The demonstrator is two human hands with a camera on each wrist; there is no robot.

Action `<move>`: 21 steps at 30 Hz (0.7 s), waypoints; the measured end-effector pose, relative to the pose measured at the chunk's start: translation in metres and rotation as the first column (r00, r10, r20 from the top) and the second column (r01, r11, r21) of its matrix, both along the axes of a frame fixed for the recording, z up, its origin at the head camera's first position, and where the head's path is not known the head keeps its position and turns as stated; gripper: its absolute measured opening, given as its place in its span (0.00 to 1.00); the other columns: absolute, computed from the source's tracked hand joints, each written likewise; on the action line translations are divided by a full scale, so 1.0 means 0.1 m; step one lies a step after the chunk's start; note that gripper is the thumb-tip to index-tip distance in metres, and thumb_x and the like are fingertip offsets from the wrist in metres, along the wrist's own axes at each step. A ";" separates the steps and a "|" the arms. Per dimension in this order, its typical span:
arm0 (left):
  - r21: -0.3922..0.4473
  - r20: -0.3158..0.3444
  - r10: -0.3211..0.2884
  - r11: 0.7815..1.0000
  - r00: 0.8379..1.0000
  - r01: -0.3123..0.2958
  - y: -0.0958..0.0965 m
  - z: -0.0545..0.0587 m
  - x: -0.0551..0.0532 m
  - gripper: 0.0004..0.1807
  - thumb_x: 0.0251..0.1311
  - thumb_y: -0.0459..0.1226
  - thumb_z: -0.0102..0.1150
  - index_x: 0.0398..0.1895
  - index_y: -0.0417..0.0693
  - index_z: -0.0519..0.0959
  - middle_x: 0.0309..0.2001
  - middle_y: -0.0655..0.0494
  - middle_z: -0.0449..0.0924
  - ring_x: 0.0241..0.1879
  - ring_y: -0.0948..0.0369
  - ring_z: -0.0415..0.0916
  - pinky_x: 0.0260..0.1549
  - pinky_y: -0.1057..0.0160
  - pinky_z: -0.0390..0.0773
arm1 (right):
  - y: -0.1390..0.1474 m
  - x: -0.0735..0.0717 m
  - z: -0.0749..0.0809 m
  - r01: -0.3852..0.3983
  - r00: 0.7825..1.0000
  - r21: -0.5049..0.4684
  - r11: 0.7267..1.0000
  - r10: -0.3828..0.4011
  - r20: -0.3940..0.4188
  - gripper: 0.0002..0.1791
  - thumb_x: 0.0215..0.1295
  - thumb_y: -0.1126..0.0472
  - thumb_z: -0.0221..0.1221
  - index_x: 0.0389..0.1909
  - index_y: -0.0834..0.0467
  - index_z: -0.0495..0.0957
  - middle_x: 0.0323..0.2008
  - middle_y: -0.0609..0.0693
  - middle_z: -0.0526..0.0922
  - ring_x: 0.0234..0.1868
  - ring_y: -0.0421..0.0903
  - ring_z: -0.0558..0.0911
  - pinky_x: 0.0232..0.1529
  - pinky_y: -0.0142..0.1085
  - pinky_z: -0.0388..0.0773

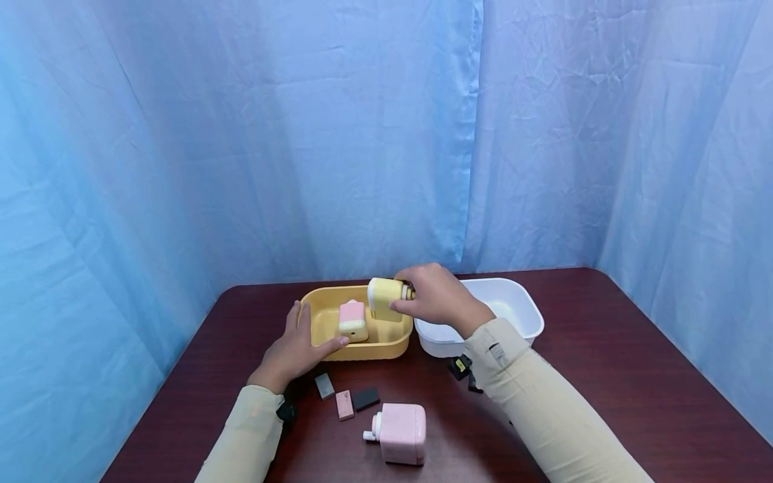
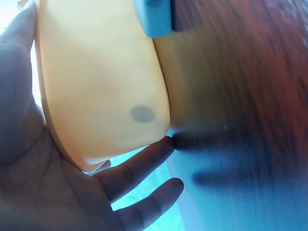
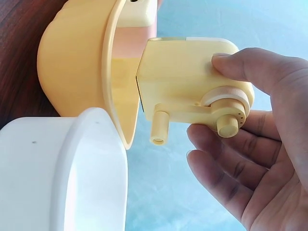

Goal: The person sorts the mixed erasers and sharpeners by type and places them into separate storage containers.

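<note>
My right hand (image 1: 443, 298) holds a yellow hand-crank pencil sharpener (image 1: 386, 297) above the right part of a yellow bin (image 1: 374, 351). In the right wrist view, the thumb presses the sharpener's side while fingers support it near the crank (image 3: 159, 127). At the bin's left end, my left hand (image 1: 296, 352) grips the corner, thumb at the near rim. A pink-and-cream sharpener (image 1: 353, 320) sits inside the bin. On the table nearer me lies a pink crank sharpener (image 1: 403, 433), its handle pointing left.
A white bin (image 1: 525, 302) stands right of the yellow one, close beside it. Small erasers lie in front of the yellow bin: grey (image 1: 324, 386), pink (image 1: 345, 405) and black (image 1: 366, 399). Light blue curtains (image 1: 362, 134) hang behind and beside the dark red table (image 1: 634, 376).
</note>
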State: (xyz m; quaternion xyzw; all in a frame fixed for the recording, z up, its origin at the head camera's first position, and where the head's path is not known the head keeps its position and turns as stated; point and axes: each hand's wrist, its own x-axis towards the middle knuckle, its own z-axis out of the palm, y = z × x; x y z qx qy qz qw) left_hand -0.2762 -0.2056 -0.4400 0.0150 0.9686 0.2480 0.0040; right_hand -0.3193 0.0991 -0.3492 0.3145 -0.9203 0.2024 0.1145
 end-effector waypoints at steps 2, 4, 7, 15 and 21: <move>0.002 0.000 0.000 1.000 1.000 0.000 0.00 0.00 0.00 0.74 0.48 0.81 0.54 0.85 0.47 0.36 0.84 0.43 0.29 0.66 0.36 0.72 0.56 0.36 0.78 | 0.00 -0.02 -0.01 0.006 1.000 0.002 1.000 -0.006 0.005 0.16 0.58 0.47 0.71 0.43 0.51 0.87 0.33 0.41 0.85 0.30 0.41 0.79 0.35 0.36 0.78; 0.002 0.001 0.000 1.000 1.000 0.000 0.00 0.00 0.00 0.74 0.48 0.81 0.54 0.85 0.47 0.36 0.84 0.44 0.29 0.66 0.36 0.72 0.57 0.36 0.78 | 0.00 -0.03 -0.01 0.010 1.000 0.004 1.000 -0.010 0.008 0.16 0.59 0.47 0.71 0.44 0.51 0.87 0.33 0.41 0.85 0.30 0.41 0.79 0.35 0.36 0.78; -0.001 0.001 -0.002 1.000 1.000 0.002 0.01 0.00 0.00 0.74 0.49 0.81 0.54 0.85 0.47 0.36 0.84 0.44 0.29 0.66 0.36 0.72 0.56 0.37 0.78 | -0.01 -0.06 -0.02 0.011 1.000 0.007 1.000 -0.011 0.006 0.16 0.58 0.47 0.71 0.43 0.52 0.87 0.31 0.41 0.84 0.29 0.41 0.79 0.34 0.36 0.78; 0.010 -0.012 -0.019 1.000 1.000 0.019 0.01 0.03 0.02 0.73 0.50 0.79 0.56 0.85 0.44 0.36 0.84 0.42 0.30 0.65 0.35 0.73 0.51 0.38 0.80 | -0.05 -0.09 0.02 0.016 1.000 0.009 1.000 -0.016 0.009 0.16 0.59 0.48 0.71 0.43 0.52 0.87 0.32 0.41 0.85 0.29 0.41 0.79 0.34 0.37 0.77; 0.007 -0.009 -0.021 1.000 1.000 0.021 0.02 0.04 0.03 0.73 0.51 0.79 0.55 0.85 0.44 0.36 0.84 0.42 0.29 0.66 0.35 0.73 0.52 0.38 0.80 | -0.08 -0.11 0.06 0.027 0.999 0.028 0.999 -0.028 0.036 0.16 0.61 0.47 0.71 0.44 0.52 0.87 0.32 0.42 0.85 0.30 0.41 0.79 0.34 0.37 0.77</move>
